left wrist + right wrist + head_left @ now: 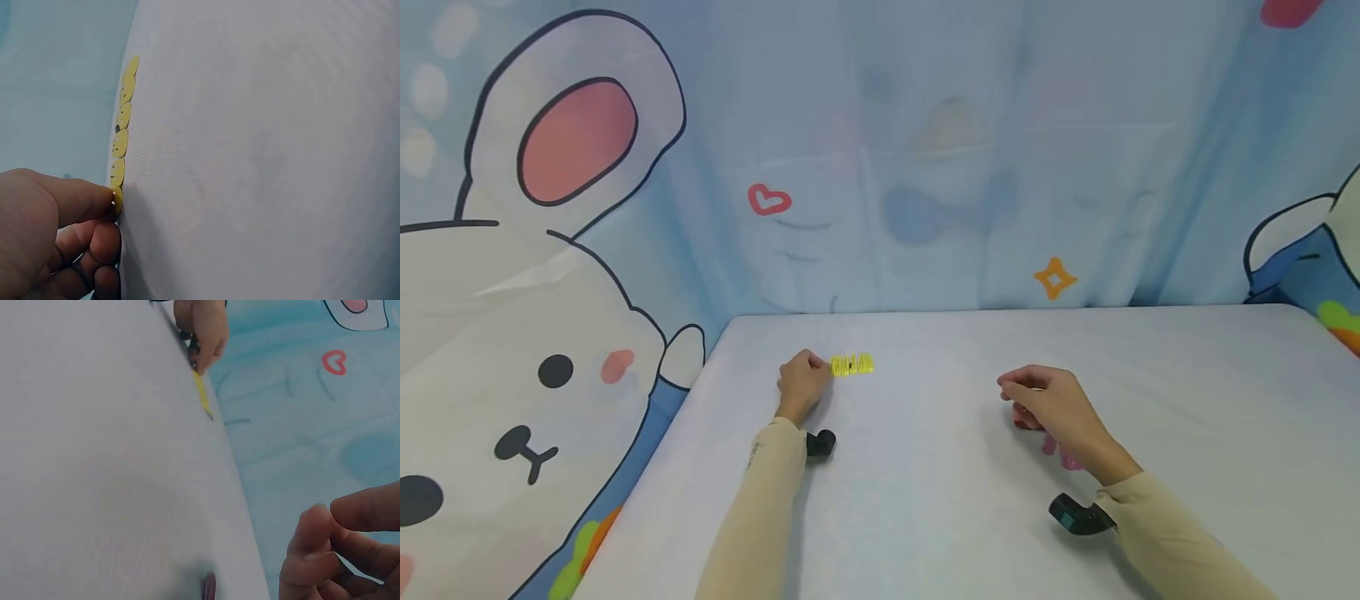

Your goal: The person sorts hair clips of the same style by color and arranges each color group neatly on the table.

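Note:
A short yellow segmented strip (pixel 852 364) lies across the far left part of the table. In the left wrist view its rounded yellow segments (pixel 120 144) run in a line, with small dark marks or holes. My left hand (pixel 803 385) pinches the near end of it between thumb and fingers. Well to the right, my right hand (pixel 1060 412) hovers above the table, fingers loosely curled and thumb near the index fingertip (pixel 312 528). Nothing shows between them. Below this hand lie small pink pieces (pixel 1070 460) and a dark red piece (pixel 1027 426), partly hidden by it.
A white cloth covers the table (pixel 917 467). Behind its far edge hangs a light blue curtain (pixel 880 275) with cartoon prints. Black wrist cameras sit at the left wrist (pixel 821 443) and the right wrist (pixel 1078 514).

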A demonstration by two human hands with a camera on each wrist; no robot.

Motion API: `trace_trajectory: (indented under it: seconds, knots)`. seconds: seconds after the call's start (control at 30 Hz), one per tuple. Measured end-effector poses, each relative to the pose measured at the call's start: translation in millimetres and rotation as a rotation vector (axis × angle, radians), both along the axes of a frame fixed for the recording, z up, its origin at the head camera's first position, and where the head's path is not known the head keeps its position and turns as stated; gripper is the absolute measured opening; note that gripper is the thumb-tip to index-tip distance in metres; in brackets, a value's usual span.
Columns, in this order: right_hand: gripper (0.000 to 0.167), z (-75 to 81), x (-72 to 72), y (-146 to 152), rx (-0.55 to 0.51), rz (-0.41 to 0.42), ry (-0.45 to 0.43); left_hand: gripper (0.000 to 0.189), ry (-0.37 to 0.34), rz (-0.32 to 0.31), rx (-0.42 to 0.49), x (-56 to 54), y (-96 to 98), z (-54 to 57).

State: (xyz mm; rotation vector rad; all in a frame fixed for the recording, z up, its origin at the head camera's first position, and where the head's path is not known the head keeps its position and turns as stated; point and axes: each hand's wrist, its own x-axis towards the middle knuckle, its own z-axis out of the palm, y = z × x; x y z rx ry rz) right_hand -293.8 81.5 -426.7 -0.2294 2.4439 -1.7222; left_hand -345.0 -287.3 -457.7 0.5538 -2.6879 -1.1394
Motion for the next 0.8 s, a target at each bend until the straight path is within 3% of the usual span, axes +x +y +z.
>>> trace_trajectory:
  seconds: [0.17, 0.37, 0.53, 0.67, 0.8]
  knots:
    - [0.032, -3.7, 17.9, 34.1, 0.136, -0.042, 0.06, 0.012, 0.024, -0.012, -0.02, 3.7, -2.9, 3.1]
    - [0.027, -8.5, 28.7, 64.8, 0.384, -0.08, 0.119, 0.014, 0.062, -0.014, -0.018, 6.7, -3.9, 6.4]
    - [0.027, -12.5, 29.6, 78.1, 0.481, -0.067, 0.052, 0.017, 0.085, 0.023, 0.039, 11.1, -2.4, 6.9]
    - [0.029, -17.7, 29.2, 81.0, 0.52, -0.048, -0.033, 0.019, 0.147, 0.055, 0.089, 15.9, 3.2, 5.2]
    - [0.03, -22.7, 29.9, 82.4, 0.55, -0.045, -0.051, 0.02, 0.202, 0.047, 0.132, 22.2, 16.8, 4.8]
